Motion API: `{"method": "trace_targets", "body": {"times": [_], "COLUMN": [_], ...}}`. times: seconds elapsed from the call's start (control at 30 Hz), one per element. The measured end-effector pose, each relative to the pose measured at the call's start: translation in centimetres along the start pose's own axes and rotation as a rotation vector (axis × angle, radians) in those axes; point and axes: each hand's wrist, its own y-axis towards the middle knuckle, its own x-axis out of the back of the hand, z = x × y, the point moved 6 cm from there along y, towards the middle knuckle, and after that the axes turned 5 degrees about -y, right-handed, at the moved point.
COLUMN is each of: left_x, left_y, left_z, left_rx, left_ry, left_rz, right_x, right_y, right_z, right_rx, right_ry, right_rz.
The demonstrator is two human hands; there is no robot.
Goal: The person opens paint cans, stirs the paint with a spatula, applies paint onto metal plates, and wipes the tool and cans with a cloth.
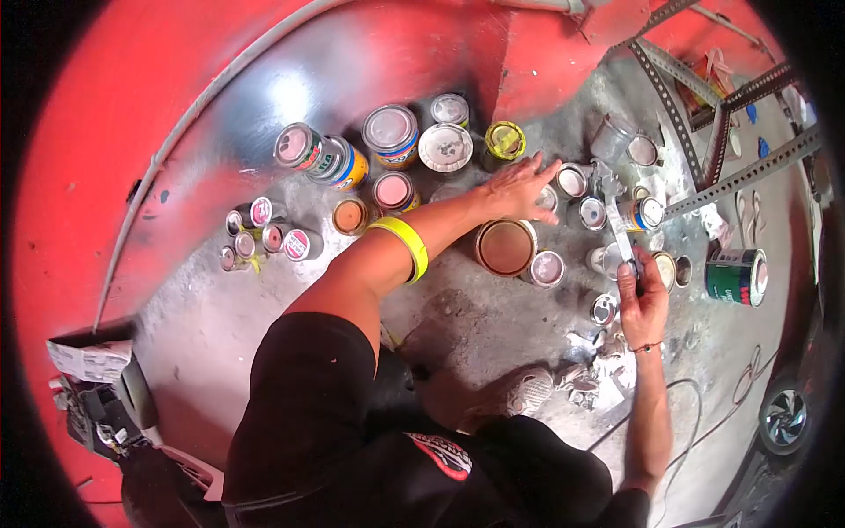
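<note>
My left hand [521,191] reaches across the cans with its fingers spread and nothing held. Its fingertips are close to a small pink-topped can [572,180]. Below the hand stands a large can with a brown top [505,247], beside a smaller can [547,268]. On the right, my right hand [644,304] is closed around the handle of a flat scraper-like tool [623,238], whose pale blade points up. Near that blade, a can with a blue rim [650,213] lies tilted.
More cans stand at the upper middle, including a yellow-rimmed one [505,140]. Small cans [261,211] cluster at the left. A green can [736,276] is at the right, below a perforated metal frame [744,180]. A red panel [97,132] curves along the left.
</note>
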Motion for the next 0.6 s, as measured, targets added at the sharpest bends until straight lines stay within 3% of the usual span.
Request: {"method": "trace_targets", "body": {"times": [0.07,0.13,0.2,0.23,0.33,0.37,0.4,0.47,0.6], "left_x": [3.2,5.3,9.3,11.6,16.6,17.1,17.5,15.0,12.7], "left_y": [-0.1,-0.5,-2.5,-3.3,-5.3,-5.6,-5.8,-5.6,-4.2], "left_z": [-1.0,0.0,2.0,4.2,8.3,9.4,10.3,12.7,14.1], "left_rx": [-0.040,-0.108,-0.109,0.086,0.211,0.298,0.384,0.342,0.335], "left_ry": [-0.086,-0.019,0.088,0.096,0.146,0.163,0.181,0.240,0.251], "left_rz": [-0.074,-0.050,-0.212,-0.271,-0.304,-0.306,-0.305,-0.261,-0.214], "right_x": [0.8,1.9,2.5,2.5,0.9,0.0,-1.2,-2.8,-3.2], "right_y": [1.1,2.0,2.3,2.0,0.0,-0.9,-1.6,-2.8,-4.1], "right_z": [2.2,4.5,4.7,4.6,3.2,0.4,-0.5,-2.9,-3.2], "right_rx": [0.022,0.195,0.135,0.136,0.165,0.015,0.013,-0.168,-0.248], "right_ry": [-0.076,-0.405,-0.218,-0.165,-0.031,0.000,0.072,0.120,0.189], "right_rz": [0.016,0.032,-0.025,-0.045,-0.053,0.010,-0.030,0.031,0.045]}}
